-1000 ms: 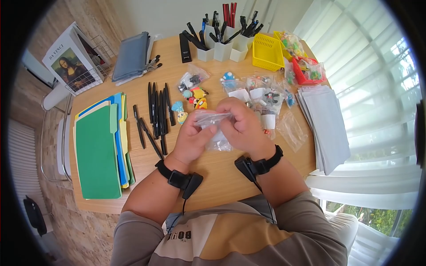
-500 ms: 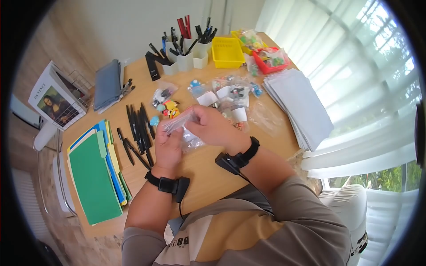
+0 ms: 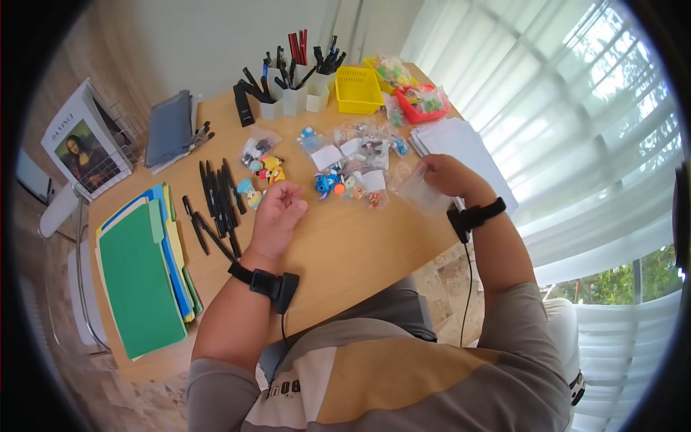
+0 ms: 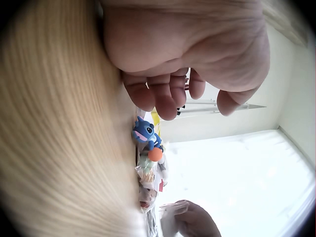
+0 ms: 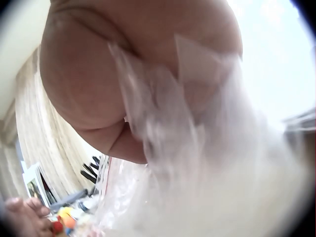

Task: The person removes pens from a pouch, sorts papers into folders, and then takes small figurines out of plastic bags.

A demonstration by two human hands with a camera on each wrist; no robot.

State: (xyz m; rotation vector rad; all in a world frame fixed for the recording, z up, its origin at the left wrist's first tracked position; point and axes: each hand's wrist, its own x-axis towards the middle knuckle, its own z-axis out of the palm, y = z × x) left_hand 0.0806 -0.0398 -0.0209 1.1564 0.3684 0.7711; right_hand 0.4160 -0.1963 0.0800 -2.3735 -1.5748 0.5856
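Note:
My right hand (image 3: pixel 457 176) grips a clear plastic bag (image 5: pixel 168 128) at the right of the table, and the film hangs down from the palm and fingers. In the head view the bag (image 3: pixel 419 193) looks flat and see-through. My left hand (image 3: pixel 279 216) rests at the table's middle, palm turned inward, fingers loosely bent around nothing. Right of it sits a blue big-eared toy figure (image 3: pixel 327 183) with an orange ball, also beyond the fingertips in the left wrist view. Yellow and red toy figures (image 3: pixel 270 170) lie just past the left fingers.
Bagged toys with white cards (image 3: pixel 371 147) crowd the table's centre. Black pens (image 3: pixel 218 191) and green folders (image 3: pixel 137 281) lie left. White pen holders (image 3: pixel 294 99), a yellow basket (image 3: pixel 358 92) and a red basket (image 3: pixel 421 106) stand behind. A white paper stack (image 3: pixel 471 147) lies right.
Both hands held the bag together; they have parted. My right hand has carried the bag to the right, my left has let go, and the blue figure now shows on the table.

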